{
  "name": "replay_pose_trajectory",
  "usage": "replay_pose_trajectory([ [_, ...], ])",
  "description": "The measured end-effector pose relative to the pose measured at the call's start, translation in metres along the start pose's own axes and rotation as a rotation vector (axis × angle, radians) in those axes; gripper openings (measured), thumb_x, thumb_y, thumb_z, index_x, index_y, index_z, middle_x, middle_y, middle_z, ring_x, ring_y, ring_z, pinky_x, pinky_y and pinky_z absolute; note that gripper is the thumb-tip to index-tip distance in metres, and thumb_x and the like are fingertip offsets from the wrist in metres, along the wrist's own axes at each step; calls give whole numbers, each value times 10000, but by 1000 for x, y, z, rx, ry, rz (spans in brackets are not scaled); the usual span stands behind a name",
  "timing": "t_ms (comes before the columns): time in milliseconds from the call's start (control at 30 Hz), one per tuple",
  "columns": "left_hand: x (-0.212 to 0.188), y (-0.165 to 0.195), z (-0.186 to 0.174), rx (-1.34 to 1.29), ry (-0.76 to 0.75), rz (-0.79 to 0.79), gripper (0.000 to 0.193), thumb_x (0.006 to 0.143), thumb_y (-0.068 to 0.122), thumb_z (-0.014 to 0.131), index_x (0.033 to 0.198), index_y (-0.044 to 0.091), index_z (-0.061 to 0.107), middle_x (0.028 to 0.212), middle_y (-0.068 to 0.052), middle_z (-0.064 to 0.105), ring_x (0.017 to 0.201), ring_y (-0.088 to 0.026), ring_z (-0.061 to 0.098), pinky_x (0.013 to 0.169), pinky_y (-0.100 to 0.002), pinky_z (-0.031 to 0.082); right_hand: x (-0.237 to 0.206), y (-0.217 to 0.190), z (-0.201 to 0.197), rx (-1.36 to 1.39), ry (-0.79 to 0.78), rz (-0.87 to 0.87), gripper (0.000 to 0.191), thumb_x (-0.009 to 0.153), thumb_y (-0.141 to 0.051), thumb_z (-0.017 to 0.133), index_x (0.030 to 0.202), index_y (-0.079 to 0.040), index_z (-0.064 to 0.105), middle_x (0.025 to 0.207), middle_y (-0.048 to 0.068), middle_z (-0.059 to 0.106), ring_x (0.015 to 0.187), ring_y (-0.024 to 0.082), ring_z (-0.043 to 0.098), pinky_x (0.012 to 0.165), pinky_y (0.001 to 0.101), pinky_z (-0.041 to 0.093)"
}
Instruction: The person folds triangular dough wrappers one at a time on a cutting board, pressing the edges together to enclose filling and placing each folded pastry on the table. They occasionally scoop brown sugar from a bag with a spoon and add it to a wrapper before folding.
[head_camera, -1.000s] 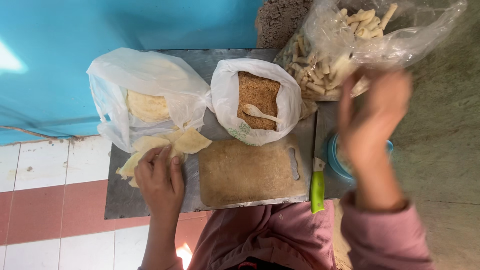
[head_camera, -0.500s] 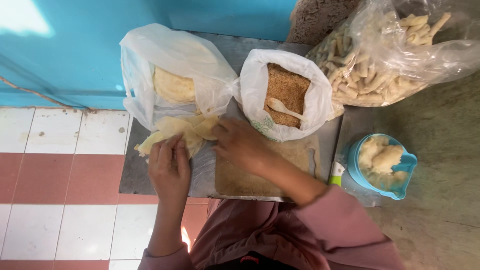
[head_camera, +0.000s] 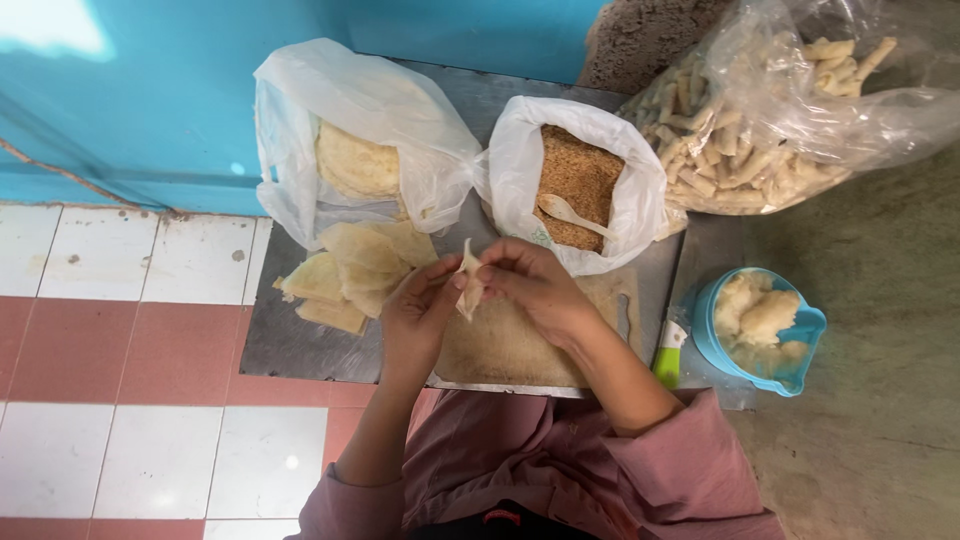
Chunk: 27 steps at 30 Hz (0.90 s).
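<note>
A thin, pale wrapper (head_camera: 468, 281), folded and crumpled, stands upright, pinched at both edges above the crumb-dusted board (head_camera: 520, 345), near the wrapper pile (head_camera: 350, 270).

Metal tray (head_camera: 290, 345) at centre frame; cutting board (head_camera: 520, 350) on it, lower middle. Bag of wrappers (head_camera: 360, 150) upper left, bag of crumbs (head_camera: 580, 180) to its right, spoon (head_camera: 570, 213) inside. Bowl (head_camera: 765, 335) at right.
</note>
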<state>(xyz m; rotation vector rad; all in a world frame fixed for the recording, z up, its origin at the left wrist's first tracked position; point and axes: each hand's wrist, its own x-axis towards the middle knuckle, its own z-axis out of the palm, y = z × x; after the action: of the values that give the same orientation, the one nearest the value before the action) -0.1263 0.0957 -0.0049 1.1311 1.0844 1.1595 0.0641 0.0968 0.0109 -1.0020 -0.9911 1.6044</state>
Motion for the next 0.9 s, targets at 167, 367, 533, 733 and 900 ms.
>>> replay_pose_trajectory([
  [167, -6, -19, 11, 39, 28, 7, 216, 992, 157, 713, 1107, -22, 753, 917, -8, 729, 793, -40, 605, 709, -209, 495, -32, 4, -24, 235, 167, -1, 129, 967, 1, 635, 1095, -7, 649, 974, 83, 689, 794, 143, 666, 718, 296, 562],
  [367, 3, -29, 1, -564, -7, -91, 172, 1048, 99, 606, 1130, -38, 671, 1006, -46, 710, 886, -80, 659, 787, -244, 535, -83, -3, -57, 173, 557, -161, 106, 1008, 7, 612, 1106, -1, 651, 1006, 100, 684, 880, 163, 670, 807, 311, 563],
  [533, -7, -27, 12, -684, -47, -243, 230, 1040, 83, 549, 1215, -54, 609, 1144, -103, 698, 1019, -163, 702, 898, -314, 580, -106, 1, -39, -1404, 389, -596, 168, 904, 39, 633, 1047, -36, 682, 1051, 148, 704, 965, 274, 691, 888, 349, 566],
  [733, -30, -15, 29, -805, -230, -331, 419, 1087, 219, 417, 1358, -83, 519, 1299, -181, 678, 1208, -267, 646, 1066, -404, 492, -118, -16, -6, -1478, 442, -520, 206, 879, -45, 743, 1076, -1, 704, 930, 120, 700, 856, 296, 679, 804, 421, 523],
  [900, -57, -9, 50, -825, -421, -306, 538, 1133, 336, 339, 1498, -44, 449, 1416, -162, 581, 1328, -254, 570, 1187, -419, 404, -101, -14, 17, -864, 435, -378, 252, 827, -74, 825, 1015, 0, 674, 895, 97, 663, 802, 176, 658, 735, 302, 543],
])
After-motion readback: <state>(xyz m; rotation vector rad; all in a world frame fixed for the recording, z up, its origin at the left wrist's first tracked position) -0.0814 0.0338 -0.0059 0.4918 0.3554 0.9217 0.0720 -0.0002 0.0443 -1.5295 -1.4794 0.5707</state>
